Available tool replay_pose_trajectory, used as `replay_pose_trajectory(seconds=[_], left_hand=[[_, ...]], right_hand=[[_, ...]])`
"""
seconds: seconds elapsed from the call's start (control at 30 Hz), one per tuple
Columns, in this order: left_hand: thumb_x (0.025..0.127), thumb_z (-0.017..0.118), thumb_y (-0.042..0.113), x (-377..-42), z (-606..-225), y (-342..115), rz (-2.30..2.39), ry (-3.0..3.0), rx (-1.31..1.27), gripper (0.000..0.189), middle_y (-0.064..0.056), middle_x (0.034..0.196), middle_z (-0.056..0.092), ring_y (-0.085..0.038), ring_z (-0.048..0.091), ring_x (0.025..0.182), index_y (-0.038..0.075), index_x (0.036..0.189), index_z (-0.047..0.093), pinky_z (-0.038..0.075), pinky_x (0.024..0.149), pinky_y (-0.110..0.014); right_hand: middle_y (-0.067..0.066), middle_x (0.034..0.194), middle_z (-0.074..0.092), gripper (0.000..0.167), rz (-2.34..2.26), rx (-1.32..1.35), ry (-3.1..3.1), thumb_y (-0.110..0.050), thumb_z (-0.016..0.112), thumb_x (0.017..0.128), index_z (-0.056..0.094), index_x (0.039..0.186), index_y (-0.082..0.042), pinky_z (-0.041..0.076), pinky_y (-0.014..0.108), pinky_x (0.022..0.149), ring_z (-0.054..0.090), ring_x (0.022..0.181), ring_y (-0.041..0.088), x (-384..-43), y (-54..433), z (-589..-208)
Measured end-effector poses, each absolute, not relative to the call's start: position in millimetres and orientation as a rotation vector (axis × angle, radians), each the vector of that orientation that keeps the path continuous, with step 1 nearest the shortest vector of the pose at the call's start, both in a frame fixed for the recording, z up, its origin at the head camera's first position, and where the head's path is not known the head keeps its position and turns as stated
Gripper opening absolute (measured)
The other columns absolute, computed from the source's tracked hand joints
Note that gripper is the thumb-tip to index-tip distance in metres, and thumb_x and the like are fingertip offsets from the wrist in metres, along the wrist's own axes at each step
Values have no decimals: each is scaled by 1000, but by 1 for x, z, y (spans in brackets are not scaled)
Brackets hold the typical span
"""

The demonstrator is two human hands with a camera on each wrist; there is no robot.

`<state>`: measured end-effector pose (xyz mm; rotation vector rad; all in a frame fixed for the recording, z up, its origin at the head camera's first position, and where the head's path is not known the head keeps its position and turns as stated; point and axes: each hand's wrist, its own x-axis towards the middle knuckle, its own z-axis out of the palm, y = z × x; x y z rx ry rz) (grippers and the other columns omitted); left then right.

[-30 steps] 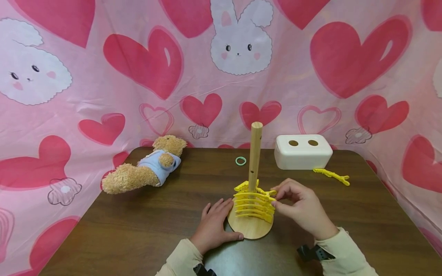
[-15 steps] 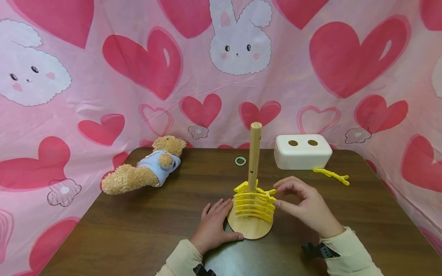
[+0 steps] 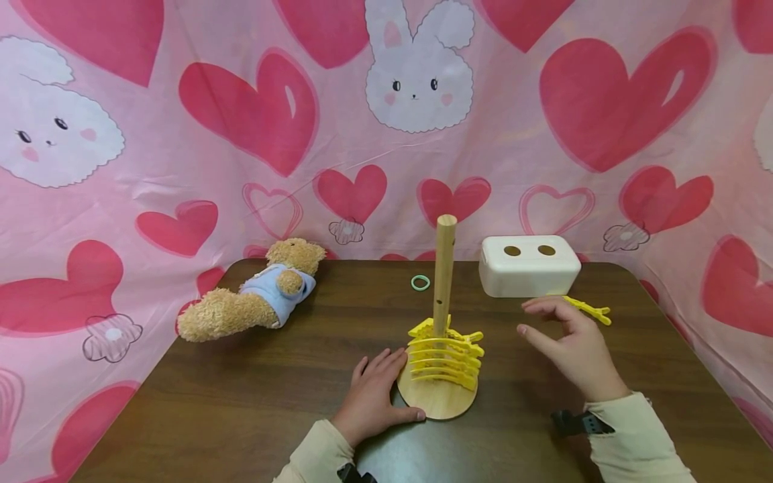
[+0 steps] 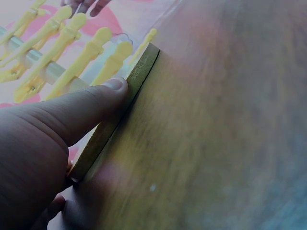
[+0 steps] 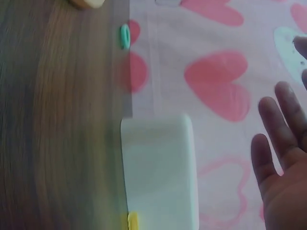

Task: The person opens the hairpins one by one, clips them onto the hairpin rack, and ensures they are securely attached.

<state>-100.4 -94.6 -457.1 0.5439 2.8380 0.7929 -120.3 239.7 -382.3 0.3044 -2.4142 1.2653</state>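
A wooden stand with a round base and an upright post stands on the table. Several yellow curved pieces with knobbed ends are stacked low around the post. My left hand rests at the base's left side, its fingers straight against the rim. In the left wrist view its thumb touches the base's edge. Away to the right of the stand, my right hand hovers with loosely bent fingers, holding nothing. Behind it lies one loose yellow piece, partly hidden by the fingers.
A white box with two round holes on top stands at the back right. Near the back edge lies a small green ring. A teddy bear in a blue top lies at the left. Behind the table hangs a pink heart-patterned cloth.
My right hand has let go of a yellow piece on the stand and moved right, towards the loose piece. The left hand and stand have stayed in place.
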Motion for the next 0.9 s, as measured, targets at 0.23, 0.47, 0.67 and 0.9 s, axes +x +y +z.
replay_pose_trajectory(seconds=[0.23, 0.47, 0.67, 0.9], left_hand=[[72, 76, 71, -100, -456, -94, 787, 2832, 538, 108, -2, 159, 39, -30, 30, 148, 14, 155, 40, 13, 117, -63], [72, 75, 72, -100, -456, -94, 791, 2827, 536, 107, -1, 159, 39, -30, 30, 148, 15, 155, 40, 13, 117, -63], [72, 75, 73, -100, -456, -94, 793, 2821, 529, 107, -1, 159, 38, -30, 30, 148, 15, 155, 40, 12, 117, -63], [72, 76, 72, -100, -455, -94, 795, 2822, 531, 107, -1, 159, 38, -30, 29, 148, 15, 155, 40, 12, 117, -63]], right_hand=[[2, 107, 69, 34, 1236, 245, -2281, -3, 85, 79, 71, 110, -6, 37, 11, 88, 54, 102, -1, -129, 255, -393], [-12, 107, 68, 34, 1219, 122, -2273, -8, 84, 81, 71, 113, -6, 34, 10, 89, 51, 104, -7, -134, 270, -402], [5, 121, 65, 38, 1197, -38, -2386, -22, 80, 88, 67, 121, -7, 37, 18, 90, 52, 112, 8, -137, 291, -411], [5, 123, 62, 45, 1241, -230, -2474, -33, 75, 92, 63, 126, -5, 41, 20, 83, 51, 112, 20, -142, 319, -428]])
